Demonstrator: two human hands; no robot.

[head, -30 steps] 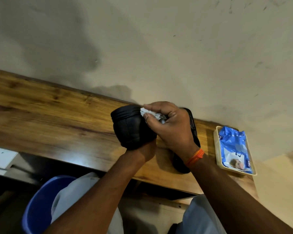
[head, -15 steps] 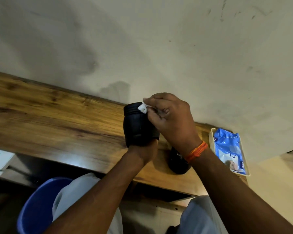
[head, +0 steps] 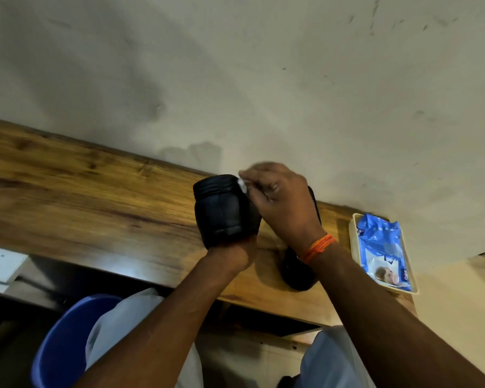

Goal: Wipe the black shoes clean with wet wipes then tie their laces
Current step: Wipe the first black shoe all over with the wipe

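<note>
One black shoe (head: 221, 211) is held up over the wooden table (head: 81, 197), sole side toward me. My left hand (head: 235, 253) grips it from below, mostly hidden behind the shoe. My right hand (head: 280, 205) pinches a small white wet wipe (head: 242, 185) and presses it against the shoe's upper right edge. The second black shoe (head: 297, 270) lies on the table under my right wrist, partly hidden by it. No laces are visible.
A cream tray (head: 354, 242) with a blue wet-wipe pack (head: 381, 247) sits at the table's right end. A blue bin (head: 59, 345) with a white liner stands under the table's front edge. A plain wall rises right behind the table.
The wipe in my right hand has slid along the shoe's top edge, with less of it showing now. The shoe has turned slightly in my left hand.
</note>
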